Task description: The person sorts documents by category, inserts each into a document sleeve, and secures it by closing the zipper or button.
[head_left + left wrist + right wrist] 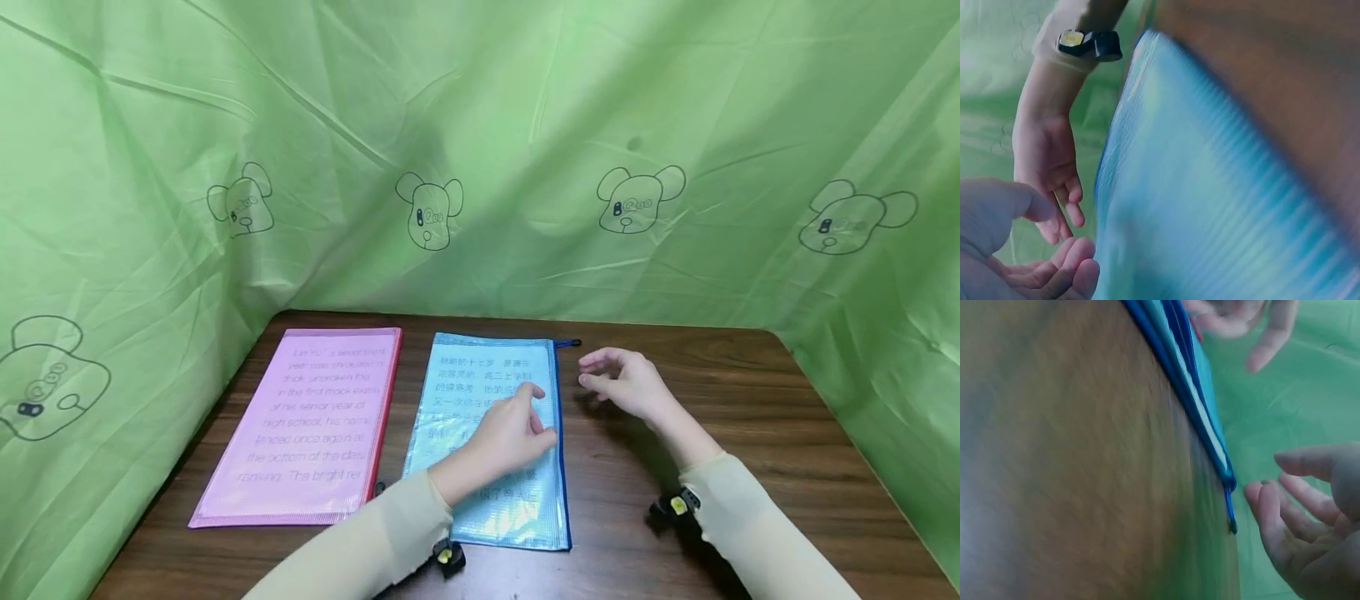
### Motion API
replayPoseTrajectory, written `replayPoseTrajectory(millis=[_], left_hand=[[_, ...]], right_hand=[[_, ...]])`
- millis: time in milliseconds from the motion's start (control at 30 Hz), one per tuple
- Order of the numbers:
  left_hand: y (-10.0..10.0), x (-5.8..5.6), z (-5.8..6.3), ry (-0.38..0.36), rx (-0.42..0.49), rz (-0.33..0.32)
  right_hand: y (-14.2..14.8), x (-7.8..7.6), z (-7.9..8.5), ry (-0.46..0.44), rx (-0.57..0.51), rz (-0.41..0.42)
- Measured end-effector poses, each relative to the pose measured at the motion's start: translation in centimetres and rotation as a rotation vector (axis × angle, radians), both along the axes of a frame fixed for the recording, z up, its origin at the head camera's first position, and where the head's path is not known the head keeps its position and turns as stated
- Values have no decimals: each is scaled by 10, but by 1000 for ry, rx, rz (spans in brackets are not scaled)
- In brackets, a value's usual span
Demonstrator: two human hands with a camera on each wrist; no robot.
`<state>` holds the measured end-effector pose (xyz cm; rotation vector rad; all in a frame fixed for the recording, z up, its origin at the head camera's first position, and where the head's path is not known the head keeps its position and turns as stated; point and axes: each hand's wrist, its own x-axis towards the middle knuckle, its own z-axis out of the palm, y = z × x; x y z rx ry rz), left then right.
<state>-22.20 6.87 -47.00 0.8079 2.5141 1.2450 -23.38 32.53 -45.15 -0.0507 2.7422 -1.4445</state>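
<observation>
A blue zip document pouch point(480, 354) lies flat on the table, and a sheet with printed Chinese text shows through it. My left hand point(508, 433) is over the pouch's right half, fingers loosely bent, holding nothing. Off the pouch's far right corner my right hand point(626, 383) is held with loosely bent fingers and nothing between them. The dark-tipped zip pull point(570, 342) sticks out from that corner, close to the right fingers. In the right wrist view the pouch's zip edge point(1200, 419) has a white strip between its blue sides.
To the left lies a pink zip pouch point(315, 417) with a red edge and an English text sheet inside. Brown wood tabletop point(750, 433) extends to the right. Green cloth point(525, 125) with mouse-like drawings hangs behind and at both sides.
</observation>
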Motion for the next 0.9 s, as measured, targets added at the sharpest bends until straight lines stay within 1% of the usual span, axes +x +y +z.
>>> replayPoseTrajectory(millis=[100,200,267,333,433,500,600,700,767,900], left_hand=[[1,-24,10,-19,-32,24],[4,-53,20,2,-62,31],[7,-72,23,23,-61,4],[10,-91,24,43,-39,-40],[13,-116,20,68,-4,-108],[13,-129,15,69,4,-136],[10,-144,5,41,7,-154],[10,-152,-4,8,25,-162],[10,-155,-10,-22,48,-161],[12,-157,-19,-96,73,-170]], right_hand=[[6,-19,0,56,111,16],[8,-40,0,107,180,62],[9,-52,-2,131,205,92],[9,-63,-3,136,207,112],[8,-75,-7,131,205,122],[8,-82,-10,120,192,123],[7,-89,-16,102,180,129],[7,-92,-21,90,182,119],[7,-92,-23,84,184,116],[9,-91,-29,62,182,115]])
